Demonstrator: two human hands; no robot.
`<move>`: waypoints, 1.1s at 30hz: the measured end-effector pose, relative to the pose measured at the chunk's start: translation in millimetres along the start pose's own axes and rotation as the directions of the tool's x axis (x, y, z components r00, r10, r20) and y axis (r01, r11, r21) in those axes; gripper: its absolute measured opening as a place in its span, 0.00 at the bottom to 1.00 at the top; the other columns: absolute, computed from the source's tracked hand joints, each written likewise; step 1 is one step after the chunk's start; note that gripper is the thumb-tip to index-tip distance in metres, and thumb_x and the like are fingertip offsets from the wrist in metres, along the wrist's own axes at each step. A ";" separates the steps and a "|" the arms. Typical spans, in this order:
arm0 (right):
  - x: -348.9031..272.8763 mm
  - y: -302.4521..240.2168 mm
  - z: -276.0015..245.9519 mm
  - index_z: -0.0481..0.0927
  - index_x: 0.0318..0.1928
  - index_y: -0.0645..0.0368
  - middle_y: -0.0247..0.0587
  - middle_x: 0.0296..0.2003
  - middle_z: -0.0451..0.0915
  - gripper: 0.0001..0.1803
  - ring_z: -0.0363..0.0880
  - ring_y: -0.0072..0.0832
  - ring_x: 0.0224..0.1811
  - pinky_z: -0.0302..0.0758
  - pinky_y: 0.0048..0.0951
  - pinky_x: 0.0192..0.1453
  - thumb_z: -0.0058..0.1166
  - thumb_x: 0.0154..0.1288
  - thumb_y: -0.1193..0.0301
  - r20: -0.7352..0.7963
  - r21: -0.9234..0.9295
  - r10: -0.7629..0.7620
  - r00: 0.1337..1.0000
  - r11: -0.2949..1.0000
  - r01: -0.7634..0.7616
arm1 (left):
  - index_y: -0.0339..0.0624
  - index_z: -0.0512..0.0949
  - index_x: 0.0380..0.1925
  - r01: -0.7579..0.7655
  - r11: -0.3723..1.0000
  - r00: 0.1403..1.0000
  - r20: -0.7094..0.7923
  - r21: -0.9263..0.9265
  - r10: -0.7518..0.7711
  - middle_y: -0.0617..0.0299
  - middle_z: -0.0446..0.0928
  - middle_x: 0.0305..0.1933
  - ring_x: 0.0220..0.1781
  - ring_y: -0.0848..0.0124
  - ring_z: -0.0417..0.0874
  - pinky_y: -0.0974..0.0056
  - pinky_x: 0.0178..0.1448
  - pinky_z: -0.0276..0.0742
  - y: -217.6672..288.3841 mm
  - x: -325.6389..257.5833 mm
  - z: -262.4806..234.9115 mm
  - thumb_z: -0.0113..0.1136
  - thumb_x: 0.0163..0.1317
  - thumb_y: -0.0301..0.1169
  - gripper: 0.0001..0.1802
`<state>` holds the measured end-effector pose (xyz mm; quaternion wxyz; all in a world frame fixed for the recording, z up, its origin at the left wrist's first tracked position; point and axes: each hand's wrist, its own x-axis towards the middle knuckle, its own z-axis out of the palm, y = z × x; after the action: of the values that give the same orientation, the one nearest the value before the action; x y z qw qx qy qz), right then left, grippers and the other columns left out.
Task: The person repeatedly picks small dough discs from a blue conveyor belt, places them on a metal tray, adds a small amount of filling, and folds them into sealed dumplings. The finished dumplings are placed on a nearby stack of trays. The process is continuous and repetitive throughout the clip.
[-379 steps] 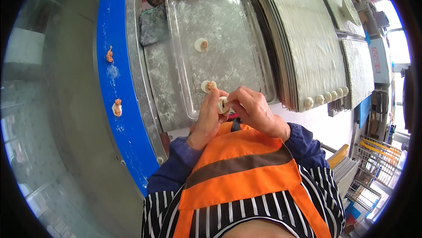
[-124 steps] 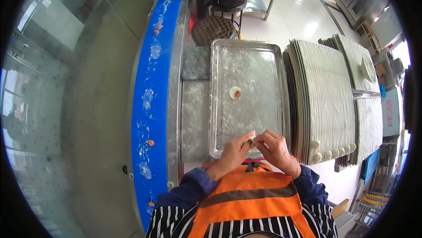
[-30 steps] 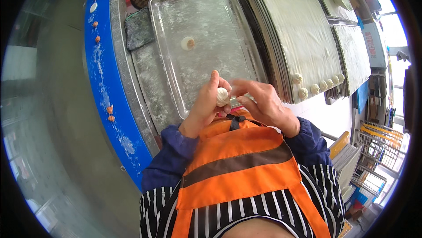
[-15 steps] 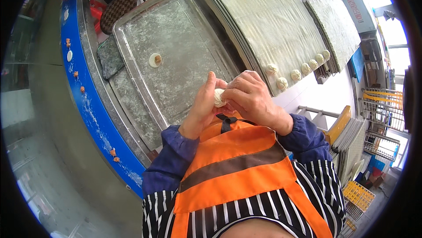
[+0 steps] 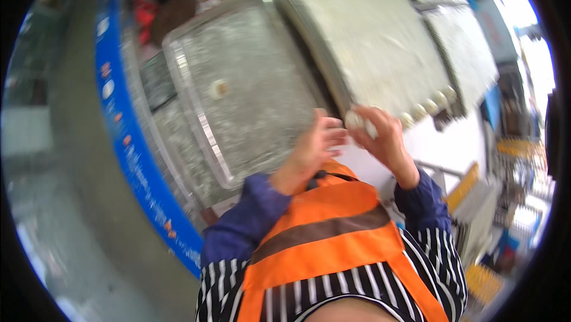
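Observation:
My right hand point(image 5: 388, 143) grips a pleated white bun point(image 5: 354, 121) between thumb and fingers, at the near corner of the cloth-lined stack of trays point(image 5: 357, 30). Part of another pale bun shows just behind the thumb, mostly covered by the hand. My left hand point(image 5: 315, 146) is empty, its fingers apart, over the near right edge of the floured metal tray point(image 5: 256, 54). On that tray lies a round dough wrapper point(image 5: 219, 88) with a dab of brownish filling. More finished buns point(image 5: 419, 112) stand in a row along the stack's near edge. The picture is blurred.
Along the left runs a blue conveyor belt point(image 5: 128, 146) carrying wrappers and lumps of filling. A second cloth-lined stack point(image 5: 461, 42) adjoins at the right. Racks with yellow parts point(image 5: 520, 148) stand farther right. A dark round stool point(image 5: 172, 18) is beyond the metal tray.
Both hands have parted and moved right. The bun that was between them has gone with my right hand to the tray stack's corner; my left hand has let go and opened. The view has shifted.

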<state>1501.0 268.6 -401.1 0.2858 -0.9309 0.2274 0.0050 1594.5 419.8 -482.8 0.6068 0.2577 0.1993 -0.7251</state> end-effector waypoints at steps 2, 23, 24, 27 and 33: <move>18.7 33.8 -8.7 0.80 0.48 0.60 0.49 0.39 0.82 0.20 0.82 0.45 0.38 0.78 0.38 0.43 0.64 0.52 0.76 -0.093 -0.012 0.138 0.986 0.990 -0.140 | 0.40 0.69 0.54 -0.044 0.996 0.996 -0.080 0.074 0.050 0.52 0.78 0.51 0.54 0.60 0.80 0.54 0.56 0.78 17.9 -4.0 -20.7 0.35 0.73 0.61 0.34; 10.6 150.3 -42.0 0.82 0.49 0.59 0.44 0.46 0.82 0.16 0.82 0.36 0.49 0.78 0.34 0.51 0.59 0.58 0.79 -0.216 -0.002 0.214 0.953 0.976 -0.219 | 0.42 0.76 0.45 -0.265 0.962 0.959 -0.090 0.061 0.270 0.60 0.80 0.42 0.45 0.67 0.82 0.57 0.52 0.80 30.3 -38.9 -44.4 0.43 0.73 0.56 0.27; -1.0 161.1 -31.3 0.82 0.48 0.61 0.46 0.46 0.83 0.16 0.82 0.39 0.50 0.78 0.35 0.55 0.58 0.58 0.80 -0.214 0.105 0.287 0.934 0.957 -0.270 | 0.42 0.76 0.44 -0.228 0.970 0.968 -0.092 0.080 0.235 0.61 0.80 0.41 0.43 0.68 0.82 0.58 0.51 0.81 35.9 -39.9 -44.1 0.44 0.73 0.55 0.26; 4.7 133.4 -32.3 0.79 0.54 0.59 0.44 0.49 0.82 0.18 0.83 0.33 0.48 0.82 0.31 0.49 0.58 0.62 0.80 -0.184 0.043 0.274 0.944 0.962 -0.271 | 0.44 0.76 0.42 -0.219 0.969 0.970 -0.088 0.114 0.229 0.62 0.80 0.40 0.42 0.71 0.81 0.62 0.48 0.80 52.9 -46.7 -56.5 0.46 0.73 0.53 0.23; 19.4 125.9 -32.4 0.76 0.58 0.57 0.47 0.55 0.78 0.24 0.75 0.42 0.60 0.71 0.36 0.64 0.56 0.60 0.82 -0.089 -0.179 0.268 0.959 0.943 -0.280 | 0.45 0.74 0.43 -0.309 0.910 0.926 -0.133 0.276 0.354 0.63 0.78 0.40 0.39 0.74 0.80 0.66 0.44 0.79 85.4 -57.2 -74.8 0.47 0.74 0.50 0.20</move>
<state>1460.8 150.8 -443.3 0.1848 -0.9128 0.3623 0.0367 1695.7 493.5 -504.4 0.6634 0.4267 0.1132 -0.6041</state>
